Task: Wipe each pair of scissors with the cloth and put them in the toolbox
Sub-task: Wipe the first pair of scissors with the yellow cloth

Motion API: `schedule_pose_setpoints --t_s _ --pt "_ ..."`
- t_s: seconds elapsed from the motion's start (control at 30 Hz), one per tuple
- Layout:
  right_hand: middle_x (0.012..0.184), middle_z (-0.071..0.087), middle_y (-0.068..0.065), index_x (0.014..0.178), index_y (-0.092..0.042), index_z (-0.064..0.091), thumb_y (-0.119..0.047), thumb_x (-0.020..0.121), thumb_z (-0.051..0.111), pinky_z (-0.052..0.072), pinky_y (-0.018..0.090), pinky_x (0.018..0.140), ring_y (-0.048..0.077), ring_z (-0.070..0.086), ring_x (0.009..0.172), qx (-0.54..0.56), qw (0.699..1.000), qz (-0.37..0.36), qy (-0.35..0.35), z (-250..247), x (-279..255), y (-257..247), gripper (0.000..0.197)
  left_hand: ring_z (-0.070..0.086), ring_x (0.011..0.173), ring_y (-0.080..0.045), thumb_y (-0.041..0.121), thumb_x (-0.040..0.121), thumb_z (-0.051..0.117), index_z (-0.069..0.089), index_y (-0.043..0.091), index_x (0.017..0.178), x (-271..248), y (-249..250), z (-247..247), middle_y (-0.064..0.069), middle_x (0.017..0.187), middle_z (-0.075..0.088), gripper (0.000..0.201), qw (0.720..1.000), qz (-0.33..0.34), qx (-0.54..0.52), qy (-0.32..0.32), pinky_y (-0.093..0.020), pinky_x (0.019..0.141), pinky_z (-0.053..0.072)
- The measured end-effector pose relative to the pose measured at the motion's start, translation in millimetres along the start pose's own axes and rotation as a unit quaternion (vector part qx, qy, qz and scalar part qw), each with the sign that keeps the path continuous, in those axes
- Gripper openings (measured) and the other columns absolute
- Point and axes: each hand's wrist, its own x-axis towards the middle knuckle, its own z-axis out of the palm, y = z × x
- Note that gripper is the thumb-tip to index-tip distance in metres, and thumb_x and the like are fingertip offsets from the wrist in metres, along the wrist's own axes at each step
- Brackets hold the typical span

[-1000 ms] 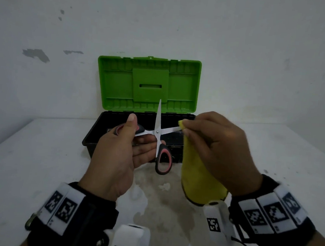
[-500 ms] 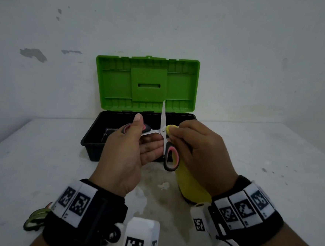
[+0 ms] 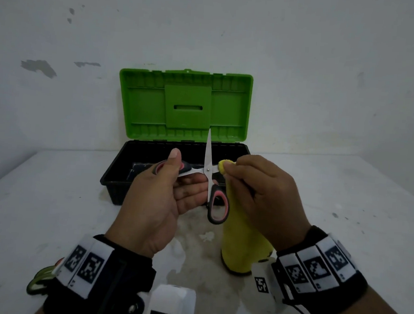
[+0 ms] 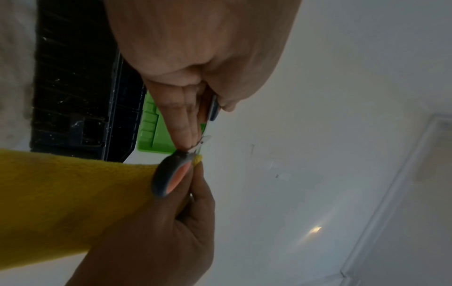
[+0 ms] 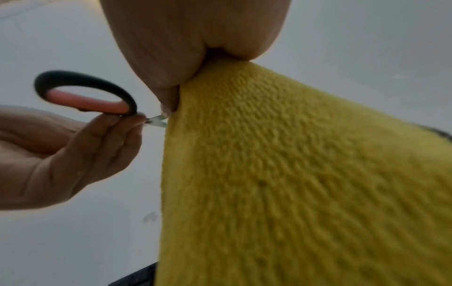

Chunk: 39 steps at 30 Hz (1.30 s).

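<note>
We wipe | right hand fingers pinch cloth round sideways blade of scissors | left hand fingers grip handle opposite

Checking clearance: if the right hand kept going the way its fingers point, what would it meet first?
The right hand, pinching the yellow cloth, points left along the blade of the scissors; it would likely meet their pivot first, then the left hand's fingers.

No readable words, brands or numbers show anywhere; the wrist bands by the toolbox carry only black-and-white square marker patterns.
</note>
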Motion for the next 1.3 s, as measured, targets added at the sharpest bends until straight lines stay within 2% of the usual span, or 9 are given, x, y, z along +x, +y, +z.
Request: schedule_pose_setpoints --t_s 0.1,0.23,0.33,0.43,0.5,0.77,0.97,1.13,1.3 --pt "0.093 0.070 0.009 0.098 -0.003 0.076 -0.016 0.093 0.067 0.055 0.037 0.066 0.023 0.066 0.079 -0.006 1.000 0.017 0.010 -2.7 -2.8 8.8 0.017 0.073 0.057 -0.020 0.036 0.098 0.050 0.055 0.008 0.090 1.0 -1.2 -2.0 -0.013 0.063 0.072 0.030 1.000 -0.002 0.000 0.004 -0.024 0.047 0.055" --pt "0.088 0.069 0.006 0.093 -0.005 0.075 -0.018 0.093 0.066 0.054 0.038 0.063 0.022 0.064 0.074 -0.024 0.998 0.045 -0.025 -6.5 -6.7 29.0 0.016 0.074 0.059 -0.021 0.036 0.098 0.051 0.056 0.008 0.091 3.4 -5.5 -7.2 -0.015 0.066 0.072 0.029 1.000 -0.006 0.016 0.016 -0.026 0.049 0.056" --pt "0.088 0.069 0.002 0.095 -0.010 0.076 -0.013 0.089 0.070 0.056 0.035 0.070 0.014 0.064 0.077 -0.055 0.992 0.091 -0.063 -13.8 -8.4 45.4 0.009 0.073 0.058 -0.020 0.037 0.097 0.054 0.058 0.007 0.092 6.7 -5.5 -14.2 -0.016 0.069 0.070 0.030 0.999 -0.004 0.041 0.026 -0.025 0.049 0.056" --pt "0.090 0.071 0.001 0.097 -0.012 0.075 -0.008 0.086 0.073 0.049 0.013 0.082 0.004 0.060 0.082 -0.046 0.991 0.119 -0.049 -23.9 -3.3 47.5 0.012 0.072 0.057 -0.020 0.039 0.096 0.056 0.060 0.008 0.092 10.5 -5.6 -21.7 -0.014 0.069 0.072 0.032 0.994 0.015 0.104 0.033 -0.025 0.049 0.055" --pt "0.092 0.071 0.000 0.099 -0.012 0.075 -0.011 0.086 0.073 0.044 0.006 0.084 0.003 0.060 0.085 -0.014 0.993 0.107 -0.055 -26.7 4.4 35.4 0.013 0.071 0.056 -0.020 0.040 0.096 0.056 0.062 0.009 0.094 11.7 -6.3 -24.6 -0.014 0.070 0.072 0.032 0.990 0.028 0.134 0.034 -0.025 0.049 0.054" --pt "0.098 0.068 -0.006 0.103 -0.017 0.075 -0.024 0.091 0.066 0.053 0.026 0.071 0.007 0.063 0.084 0.034 0.986 0.006 -0.165 -1.4 9.7 -15.6 0.016 0.070 0.058 -0.024 0.039 0.095 0.056 0.063 0.008 0.088 4.6 -5.3 -25.2 -0.014 0.067 0.072 0.032 0.977 0.057 0.203 -0.026 -0.031 0.054 0.057" --pt "0.095 0.070 -0.004 0.098 -0.015 0.077 -0.021 0.093 0.065 0.054 0.035 0.064 0.014 0.066 0.080 0.023 0.994 0.007 -0.111 7.2 3.9 -16.0 0.013 0.069 0.057 -0.024 0.036 0.094 0.057 0.061 0.005 0.095 1.5 0.8 -33.0 -0.017 0.067 0.071 0.031 0.977 0.047 0.203 -0.051 -0.032 0.053 0.058" --pt "0.094 0.071 -0.002 0.098 -0.014 0.077 -0.020 0.094 0.065 0.054 0.035 0.065 0.015 0.066 0.081 0.026 0.992 -0.016 -0.124 7.9 -0.3 -29.9 0.014 0.067 0.053 -0.024 0.036 0.093 0.058 0.061 0.004 0.088 1.7 4.3 -37.7 -0.022 0.066 0.070 0.032 0.973 0.043 0.215 -0.071 -0.031 0.052 0.057" --pt "0.094 0.071 -0.003 0.096 -0.013 0.077 -0.020 0.093 0.066 0.055 0.035 0.065 0.013 0.067 0.081 0.032 0.996 0.024 -0.076 0.0 9.0 -24.6 0.013 0.068 0.060 -0.034 0.043 0.083 0.059 0.060 0.001 0.095 0.6 5.1 -40.0 -0.023 0.067 0.069 0.044 0.974 0.050 0.202 -0.088 -0.032 0.051 0.056"
